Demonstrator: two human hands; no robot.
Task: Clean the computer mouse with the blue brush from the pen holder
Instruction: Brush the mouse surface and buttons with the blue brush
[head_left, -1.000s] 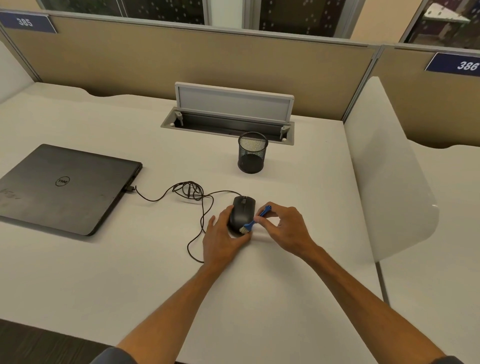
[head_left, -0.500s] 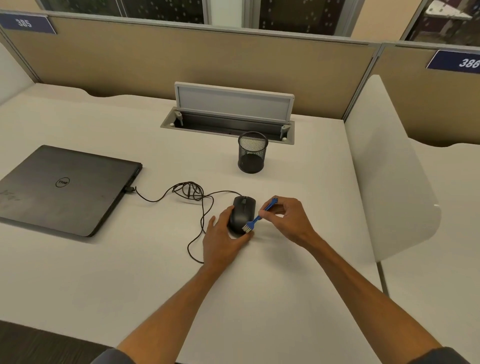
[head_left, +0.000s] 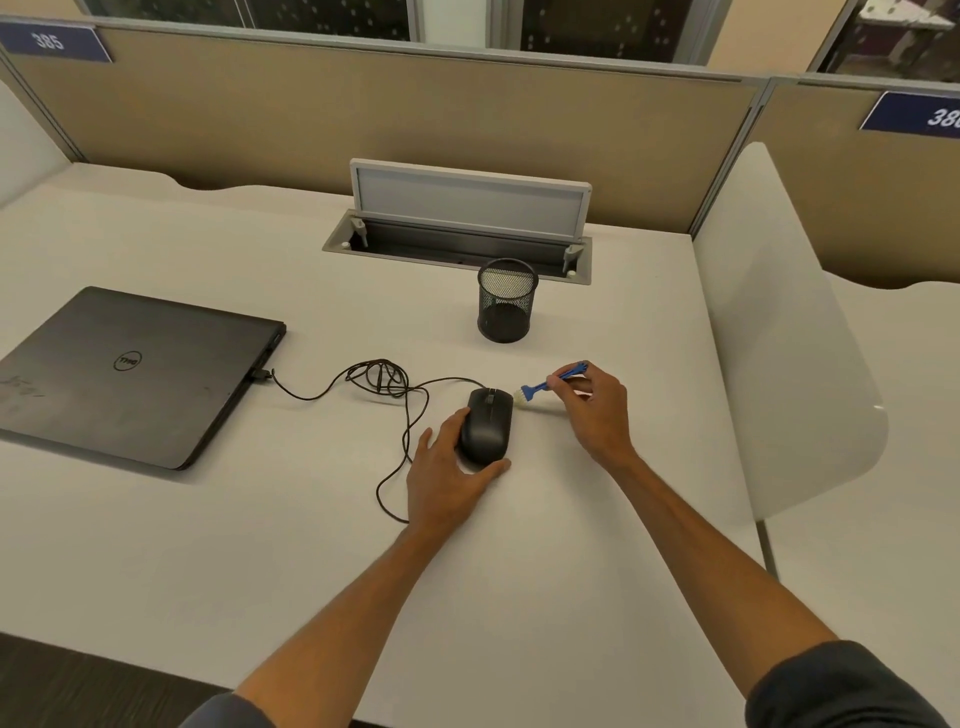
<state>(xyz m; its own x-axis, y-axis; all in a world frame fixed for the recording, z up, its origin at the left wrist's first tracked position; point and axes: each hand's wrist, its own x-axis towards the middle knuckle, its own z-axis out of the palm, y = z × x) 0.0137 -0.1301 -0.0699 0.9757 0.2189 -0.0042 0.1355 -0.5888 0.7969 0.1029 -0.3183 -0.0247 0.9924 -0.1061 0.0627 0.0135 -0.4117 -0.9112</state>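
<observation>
A black wired computer mouse (head_left: 488, 423) lies on the white desk (head_left: 519, 597). My left hand (head_left: 447, 480) cups its left side and rear, thumb under its back edge. My right hand (head_left: 597, 410) pinches the handle of a small blue brush (head_left: 553, 383) with white bristles. The bristles sit just off the mouse's front right corner; whether they touch it I cannot tell. A black mesh pen holder (head_left: 506, 301) stands behind the mouse, with nothing visible inside.
A shut black laptop (head_left: 124, 374) lies at the left, with the mouse cable (head_left: 379, 382) coiled between it and the mouse. A raised cable-port flap (head_left: 467, 202) stands at the back. A white divider panel (head_left: 779, 338) borders the right side.
My right hand has drawn the brush from the mouse's rear right side forward to its front right corner. The left hand stays on the mouse.
</observation>
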